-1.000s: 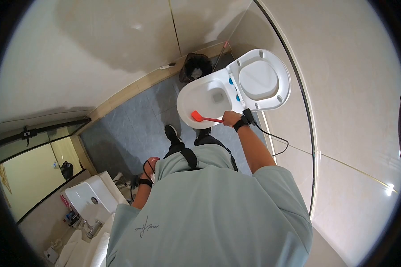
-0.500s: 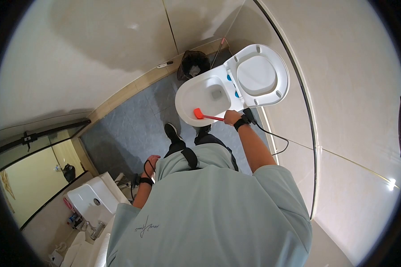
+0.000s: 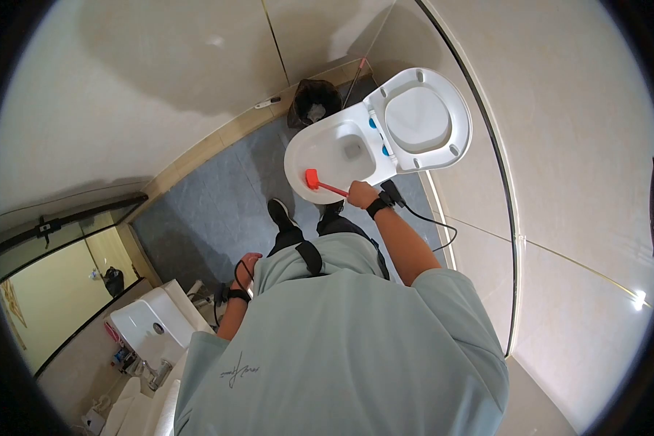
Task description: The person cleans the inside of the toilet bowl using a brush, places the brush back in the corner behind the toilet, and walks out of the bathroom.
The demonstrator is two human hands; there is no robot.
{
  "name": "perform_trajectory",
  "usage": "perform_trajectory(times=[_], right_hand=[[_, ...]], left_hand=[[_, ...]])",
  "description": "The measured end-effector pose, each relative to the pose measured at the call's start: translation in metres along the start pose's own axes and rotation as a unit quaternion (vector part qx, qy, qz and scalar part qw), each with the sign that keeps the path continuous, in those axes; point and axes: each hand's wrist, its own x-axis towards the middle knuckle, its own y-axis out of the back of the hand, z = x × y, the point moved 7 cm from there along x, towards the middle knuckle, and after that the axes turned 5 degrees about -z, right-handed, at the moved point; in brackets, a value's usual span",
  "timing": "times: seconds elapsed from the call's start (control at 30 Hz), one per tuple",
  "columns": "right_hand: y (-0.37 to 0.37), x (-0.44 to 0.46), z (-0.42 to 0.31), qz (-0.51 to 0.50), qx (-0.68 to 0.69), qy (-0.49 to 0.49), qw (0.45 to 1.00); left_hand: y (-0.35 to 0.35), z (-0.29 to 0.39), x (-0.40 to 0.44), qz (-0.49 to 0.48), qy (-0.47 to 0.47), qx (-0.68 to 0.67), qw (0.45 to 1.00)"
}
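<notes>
My right hand (image 3: 362, 194) is closed around the handle of a red brush (image 3: 312, 179). The brush head lies against the inner front of the white toilet bowl (image 3: 296, 161), on the side nearer to me. The toilet lid and seat (image 3: 417, 123) are raised. A black device with a cable is strapped to my right wrist. My left hand (image 3: 247, 267) hangs low beside my shirt, with a black cable looped by it; its fingers are partly hidden, and I cannot make out whether it holds anything.
A bin (image 3: 314, 104) with a black bag stands beside the toilet, near a long pink-ended stick (image 3: 358, 73). A white-and-black object (image 3: 267, 103) lies by the wall. At the lower left are a sink (image 3: 144, 320) and a mirror (image 3: 69, 291).
My right hand has moved left with the red brush, whose head has shifted left and up along the bowl's front. My left hand has stayed almost where it was.
</notes>
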Motion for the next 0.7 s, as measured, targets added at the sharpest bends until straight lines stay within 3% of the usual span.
perform_trajectory(times=[0.03,0.17,0.23,0.37,0.43,0.47,0.53,0.63,0.7], right_hand=[[-0.001,0.001,0.004,0.000,0.000,0.000,1.000],[0.016,-0.002,0.034,0.013,-0.046,-0.043,0.998],[0.026,-0.008,0.036,0.026,-0.091,-0.042,0.995],[0.025,-0.005,0.028,0.060,-0.061,-0.038,0.996],[0.025,-0.010,0.012,0.027,-0.041,-0.018,0.999],[0.021,-0.005,0.013,0.026,-0.042,-0.018,0.999],[0.004,0.008,0.018,-0.023,-0.019,-0.017,0.999],[0.013,0.010,0.032,0.013,-0.028,-0.028,0.999],[0.017,0.013,0.048,0.012,-0.037,-0.033,0.999]], left_hand=[[0.001,0.012,0.000,0.009,-0.048,0.052,0.997],[0.002,0.020,0.004,0.001,-0.062,0.069,0.996],[0.002,0.004,0.003,0.016,0.048,-0.080,0.995],[-0.002,0.007,0.002,-0.002,0.047,-0.092,0.995],[-0.005,0.005,0.000,0.003,0.101,-0.156,0.983],[-0.007,-0.001,0.000,0.004,0.102,-0.157,0.982],[-0.008,-0.006,0.003,0.009,0.001,-0.033,0.999],[-0.008,-0.001,0.000,0.024,0.082,-0.140,0.986],[-0.002,0.027,-0.001,0.027,0.069,-0.095,0.993]])
